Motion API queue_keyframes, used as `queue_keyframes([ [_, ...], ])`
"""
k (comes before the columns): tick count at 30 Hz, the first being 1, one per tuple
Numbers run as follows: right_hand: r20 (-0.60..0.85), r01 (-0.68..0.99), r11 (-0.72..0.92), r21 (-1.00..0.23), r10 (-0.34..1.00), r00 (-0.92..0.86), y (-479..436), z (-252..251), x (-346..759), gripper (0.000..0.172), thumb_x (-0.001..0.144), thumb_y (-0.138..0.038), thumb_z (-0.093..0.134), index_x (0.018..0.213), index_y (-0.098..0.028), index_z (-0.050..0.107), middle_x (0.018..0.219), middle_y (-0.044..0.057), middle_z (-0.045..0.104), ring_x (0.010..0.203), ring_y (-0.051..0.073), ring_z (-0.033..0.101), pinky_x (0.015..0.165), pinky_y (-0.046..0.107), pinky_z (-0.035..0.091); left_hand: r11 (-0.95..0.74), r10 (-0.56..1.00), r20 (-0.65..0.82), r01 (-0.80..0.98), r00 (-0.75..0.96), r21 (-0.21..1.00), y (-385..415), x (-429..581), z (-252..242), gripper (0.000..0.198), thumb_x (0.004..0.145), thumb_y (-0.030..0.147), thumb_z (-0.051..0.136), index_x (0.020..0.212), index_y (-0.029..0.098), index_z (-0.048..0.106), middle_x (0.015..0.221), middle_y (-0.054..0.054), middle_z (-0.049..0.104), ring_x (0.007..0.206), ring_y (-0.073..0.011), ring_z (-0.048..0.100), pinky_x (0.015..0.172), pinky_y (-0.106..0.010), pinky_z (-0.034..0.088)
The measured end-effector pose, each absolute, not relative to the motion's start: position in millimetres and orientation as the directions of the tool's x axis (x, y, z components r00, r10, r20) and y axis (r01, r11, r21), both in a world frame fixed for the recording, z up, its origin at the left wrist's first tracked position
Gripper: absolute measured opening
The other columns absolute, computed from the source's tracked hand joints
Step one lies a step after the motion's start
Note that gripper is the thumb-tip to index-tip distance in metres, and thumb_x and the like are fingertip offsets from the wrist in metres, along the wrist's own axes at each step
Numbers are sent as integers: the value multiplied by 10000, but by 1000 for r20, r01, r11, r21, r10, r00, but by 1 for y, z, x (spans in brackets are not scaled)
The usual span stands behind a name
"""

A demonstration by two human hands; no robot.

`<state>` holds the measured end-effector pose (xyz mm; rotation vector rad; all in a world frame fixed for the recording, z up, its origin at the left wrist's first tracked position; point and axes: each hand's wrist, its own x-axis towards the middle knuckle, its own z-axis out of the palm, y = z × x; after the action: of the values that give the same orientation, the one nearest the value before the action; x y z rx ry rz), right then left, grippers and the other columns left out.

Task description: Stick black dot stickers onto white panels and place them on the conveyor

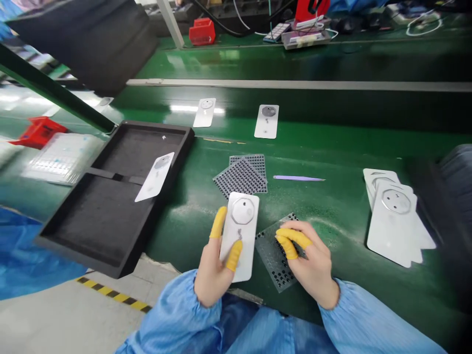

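- Left hand (212, 268): its yellow-capped fingers (218, 222) are closed on the edges of the white plate (241, 231), held tilted over the desk (332, 147) at lower centre.
- Right hand (313, 268): its fingers (291, 238) are pinched together on the dotted sheet (271, 255), just beside the plate. I cannot tell if they hold anything.
- Risk, as I judge it: the edge grip looks light, so the plate could slip onto the sheet and knock it askew.
- Further out: tweezers (298, 178) at centre, black tray (92, 226) at left, plate stack (394, 221) at right.

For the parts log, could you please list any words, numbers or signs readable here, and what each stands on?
No text here can be read.
Held plate in the left hand: small grey mark, too blurred to read.
Belt plate: tiny mark, too small to read.
Keypad at the far edge: keys too blurred to read.
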<state>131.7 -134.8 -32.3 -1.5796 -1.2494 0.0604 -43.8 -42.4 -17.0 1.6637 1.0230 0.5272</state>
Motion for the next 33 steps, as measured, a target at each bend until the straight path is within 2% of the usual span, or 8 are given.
queue_keyframes([
  [2,603,731,137,-669,675,425,-134,-19,129,271,792,-24,610,997,-201,621,905,50,642,822,161,619,738,322,535,-17,842,-152,308,517,951,-57,-41,-12,555,877,325,584,1387,181,420,949,-89,737,786,-230,714,684,-314,605],
  [6,679,816,139,-561,641,357,-135,-1,124,312,788,-9,601,1047,-182,603,909,57,646,900,180,615,857,375,534,2,814,-122,207,568,978,-84,-23,1,439,863,281,613,1284,188,529,1052,-93,717,895,-235,704,752,-286,597],
  [10,657,840,122,-529,686,314,-143,2,124,354,794,-5,561,1102,-175,599,1053,86,642,991,202,606,975,485,481,-22,812,-65,141,580,990,-92,-14,7,407,879,219,591,1282,223,536,1199,-75,674,998,-219,681,805,-244,575],
  [13,583,831,151,-536,778,235,-152,3,123,428,842,-121,510,1266,-169,530,1402,161,435,1245,340,465,1009,635,391,-46,844,-30,128,535,991,-93,-15,4,477,877,197,595,1339,241,486,1211,-65,670,1040,-216,667,854,-243,558],
  [16,522,789,155,-595,820,233,-159,4,117,547,879,-221,446,1418,-166,371,1551,155,171,1363,420,295,1016,678,360,-66,847,-7,119,531,991,-96,-18,0,528,862,203,620,1364,254,466,1190,-63,683,1012,-225,681,836,-246,567],
  [24,405,635,25,-772,790,461,-170,-10,99,602,841,-278,583,1410,-266,385,1504,114,318,1310,384,422,935,547,538,-53,889,-62,237,454,970,-110,-23,-11,453,828,337,650,1258,213,584,1173,-110,687,1031,-300,667,888,-357,560],
  [29,432,679,57,-732,809,398,-170,-12,97,668,877,-260,523,1477,-300,232,1547,80,226,1345,374,374,986,569,495,-100,892,-34,271,450,957,-113,-27,-14,468,786,368,693,1219,211,613,1147,-116,698,1003,-309,673,867,-364,563],
  [33,473,728,134,-672,834,284,-164,-9,104,679,884,-185,477,1495,-186,180,1569,112,126,1381,381,293,1051,590,415,-126,874,-14,254,485,959,-107,-23,-10,485,784,292,702,1247,205,583,1153,-114,696,961,-289,691,817,-327,574],
])
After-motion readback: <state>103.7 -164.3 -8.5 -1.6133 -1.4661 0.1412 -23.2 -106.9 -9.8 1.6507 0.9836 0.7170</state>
